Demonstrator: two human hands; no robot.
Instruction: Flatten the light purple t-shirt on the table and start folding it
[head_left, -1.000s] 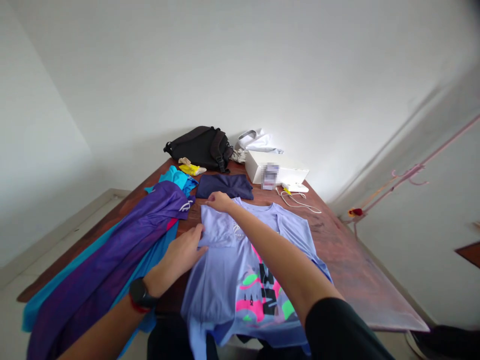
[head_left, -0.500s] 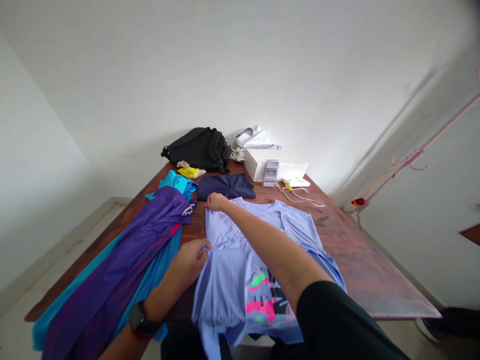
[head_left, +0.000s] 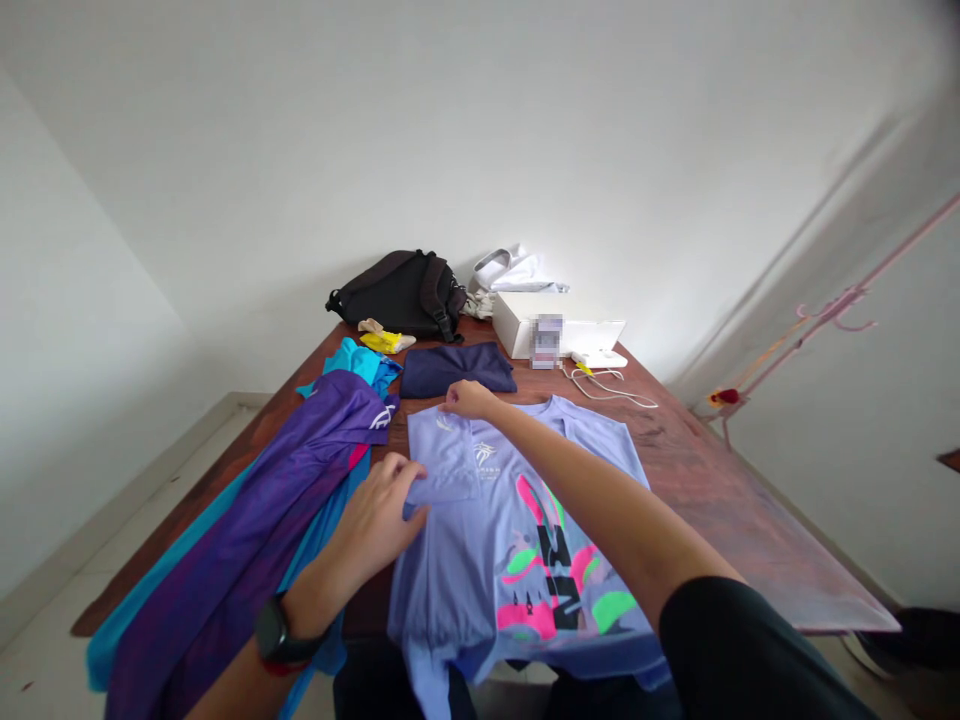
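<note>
Under the fingers of both hands, lavender shirt (head_left: 517, 545) spread on reddish-brown desk (head_left: 735, 530): left hand's (head_left: 379, 520) thumb and fingers apart at the folded-in sleeve, right hand's (head_left: 471, 400) fingers bunched at the top edge, cannot tell whether pinching cloth. Just beyond the right fingers, folded navy cloth (head_left: 457, 370), then black bag (head_left: 397, 295) and white box (head_left: 512, 325); purple garment (head_left: 247, 540) crowds the left fingers' outer side. Pale wall (head_left: 480, 130) well beyond.
</note>
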